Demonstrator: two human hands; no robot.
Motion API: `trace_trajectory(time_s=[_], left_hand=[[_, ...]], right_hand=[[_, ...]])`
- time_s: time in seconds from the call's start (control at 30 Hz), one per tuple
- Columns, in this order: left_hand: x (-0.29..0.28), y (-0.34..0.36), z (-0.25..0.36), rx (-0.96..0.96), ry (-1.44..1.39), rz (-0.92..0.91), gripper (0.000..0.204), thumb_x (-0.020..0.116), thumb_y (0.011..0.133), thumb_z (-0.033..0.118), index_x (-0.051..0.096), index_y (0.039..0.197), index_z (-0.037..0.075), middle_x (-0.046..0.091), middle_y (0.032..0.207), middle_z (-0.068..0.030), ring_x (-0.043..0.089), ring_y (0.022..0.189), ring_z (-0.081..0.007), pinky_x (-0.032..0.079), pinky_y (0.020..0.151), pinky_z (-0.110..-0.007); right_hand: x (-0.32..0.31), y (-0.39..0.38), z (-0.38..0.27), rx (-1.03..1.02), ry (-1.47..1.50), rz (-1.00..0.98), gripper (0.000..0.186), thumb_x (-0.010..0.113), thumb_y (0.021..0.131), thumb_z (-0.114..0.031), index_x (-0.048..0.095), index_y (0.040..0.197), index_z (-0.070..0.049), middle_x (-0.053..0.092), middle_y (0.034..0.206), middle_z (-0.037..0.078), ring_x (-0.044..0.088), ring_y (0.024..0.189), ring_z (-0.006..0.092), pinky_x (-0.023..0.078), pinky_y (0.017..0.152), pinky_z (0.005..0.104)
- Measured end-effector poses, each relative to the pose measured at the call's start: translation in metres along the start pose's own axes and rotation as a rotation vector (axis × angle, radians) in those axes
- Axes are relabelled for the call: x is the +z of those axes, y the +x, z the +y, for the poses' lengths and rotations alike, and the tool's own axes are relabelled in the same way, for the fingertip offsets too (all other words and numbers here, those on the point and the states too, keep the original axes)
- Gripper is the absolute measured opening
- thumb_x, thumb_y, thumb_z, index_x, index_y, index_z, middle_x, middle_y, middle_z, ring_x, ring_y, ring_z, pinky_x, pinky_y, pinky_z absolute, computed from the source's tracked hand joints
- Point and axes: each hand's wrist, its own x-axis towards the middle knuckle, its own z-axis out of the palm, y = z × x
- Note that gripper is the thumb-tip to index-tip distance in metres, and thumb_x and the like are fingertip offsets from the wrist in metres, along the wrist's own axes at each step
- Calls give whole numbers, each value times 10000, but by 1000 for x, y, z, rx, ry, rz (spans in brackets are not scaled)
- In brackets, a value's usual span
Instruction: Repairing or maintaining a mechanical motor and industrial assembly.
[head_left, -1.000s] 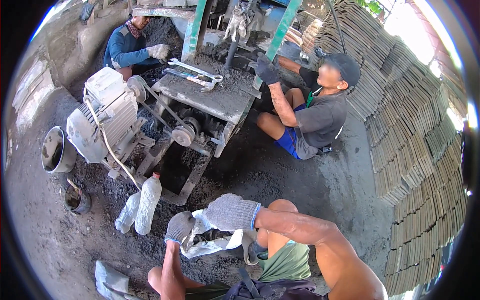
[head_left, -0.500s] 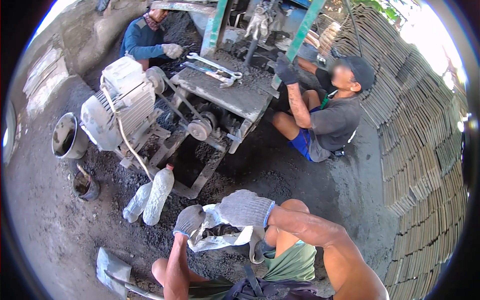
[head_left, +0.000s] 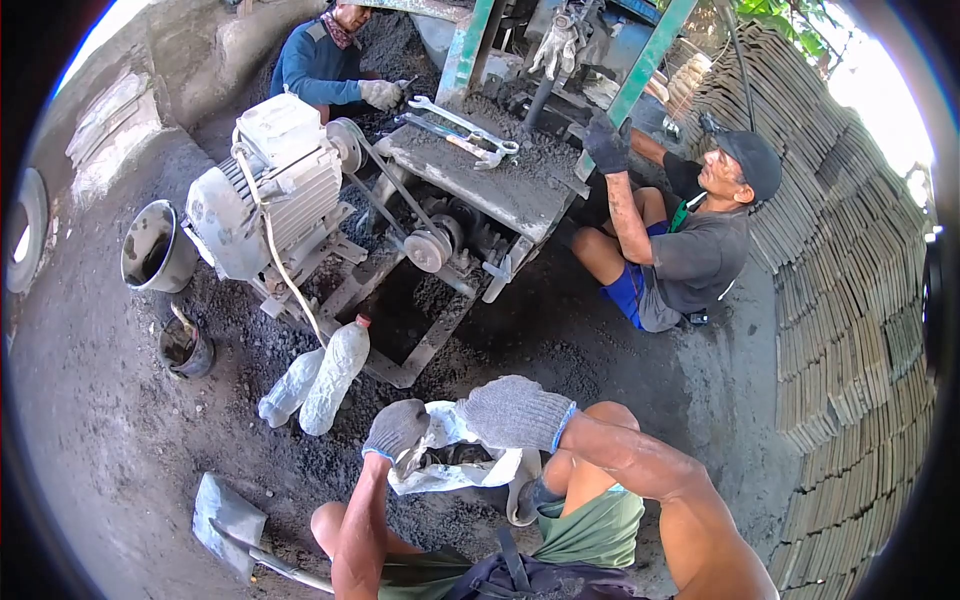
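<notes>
A: What has changed since a second ago?

B: The view has dipped and drawn closer, so the grey electric motor [head_left: 262, 190] and its belt-driven machine bed [head_left: 490, 175] sit larger and nearer the middle. The person's two gloved hands have hardly moved; they stay together over a crumpled whitish bag [head_left: 450, 462] below the motor. The work on that bag looks unfinished.

A: How are the fingers?

B: The left hand [head_left: 395, 428], in a grey knit glove, has its fingers curled, pinching the bag's left edge. The right hand [head_left: 515, 412], in a like glove with a blue cuff, lies on top of the bag with fingers pressed together and bent over its upper edge. The bag rests near the person's bare knees, on dark gritty ground.

A: Any packages or labels?

B: Two clear plastic bottles [head_left: 320, 378] lie side by side just below the motor, one with a red cap; no label can be made out. Left of the motor stand a grey bucket [head_left: 155, 248] and a smaller dark pot [head_left: 185, 345]. Below these lies a flat shovel blade [head_left: 228, 512]. No signs show.

A: Who else is there?

B: A person in blue [head_left: 320, 65] crouches above the motor; a person in a dark cap [head_left: 690, 235] sits to its right. Wrenches [head_left: 462, 132] lie on the bed, and stacked tiles [head_left: 850, 280] wall the far right.
</notes>
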Motion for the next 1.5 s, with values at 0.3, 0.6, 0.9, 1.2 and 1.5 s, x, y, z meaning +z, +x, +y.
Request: trace_trajectory(time_s=[0.3,0.6,0.9,1.2,1.5], left_hand=[[-3,3,2,-39,-1,-57,308,517,838,271,690,913,29,675,929,-218,645,916,-406,508,812,-499],[-1,1,3,-58,-24,-31,302,528,830,290,681,875,34,664,875,-215,636,868,-414,494,763,-507],[-3,0,8,-37,13,-16,285,538,845,287,672,859,36,653,870,-227,633,874,-421,495,762,-516],[-10,-1,10,-31,18,16,273,510,852,269,652,856,36,652,896,-234,627,893,-426,490,780,-531],[-22,-10,11,-32,-45,85,295,556,871,284,663,873,9,642,878,-245,619,885,-436,482,752,-507]], right_hand=[[-2,-4,-1,21,34,56,197,661,759,-163,702,861,1,689,742,206,701,690,370,545,579,481],[5,-9,1,-13,70,162,174,679,726,-173,716,782,-13,683,701,194,693,649,363,539,554,472],[4,-15,1,-6,80,178,182,657,735,-181,726,804,-27,689,733,192,698,687,360,547,579,476],[6,-18,4,-15,80,199,188,639,737,-193,732,790,-39,697,753,185,698,713,364,545,600,491],[3,-19,2,-43,94,217,178,688,718,-178,717,793,-19,675,691,188,690,647,360,544,560,471]])
